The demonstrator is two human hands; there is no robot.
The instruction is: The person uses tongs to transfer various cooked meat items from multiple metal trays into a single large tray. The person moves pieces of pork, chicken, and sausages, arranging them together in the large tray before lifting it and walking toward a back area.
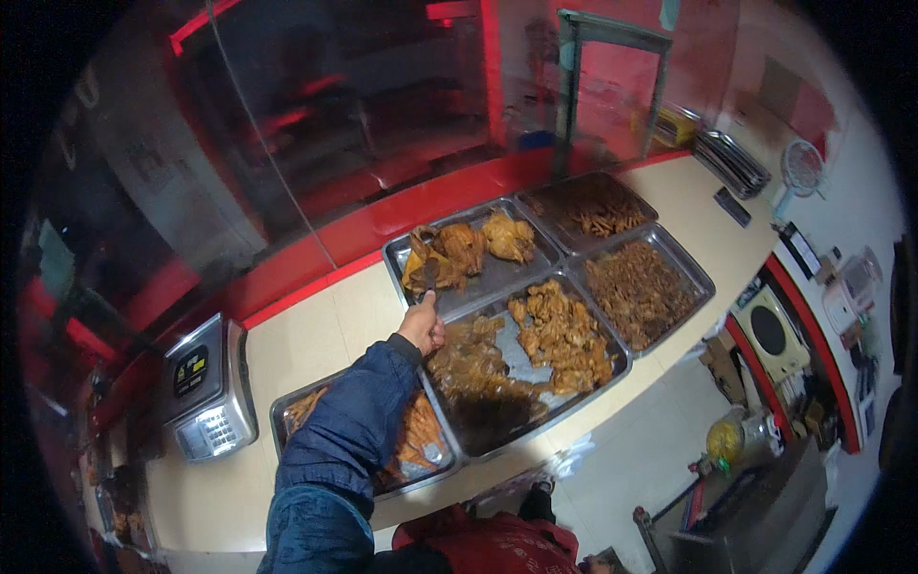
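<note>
My left hand [423,326] reaches in from the lower left, closed around a dark utensil [430,274]. Its end is over the left part of a metal tray [495,280] that bears whole cooked poultry [460,246]; whether it touches the meat is unclear. Just below the hand, a larger tray [520,441] carries glossy brown meat [466,359] and golden-brown pieces [559,333]. My sleeve crosses a tray of orange-brown pieces [419,434] and hides its middle. At the bottom edge, only a sliver of what may be my right hand [594,565] shows.
Further right are trays of small brown pieces [638,290] and dark slender pieces [606,215]. An electronic scale [208,391] stands on the counter [301,323] at left. Glass panels [344,107] rise behind the counter. Stacked metal trays [731,163] and a strainer [802,168] are far right.
</note>
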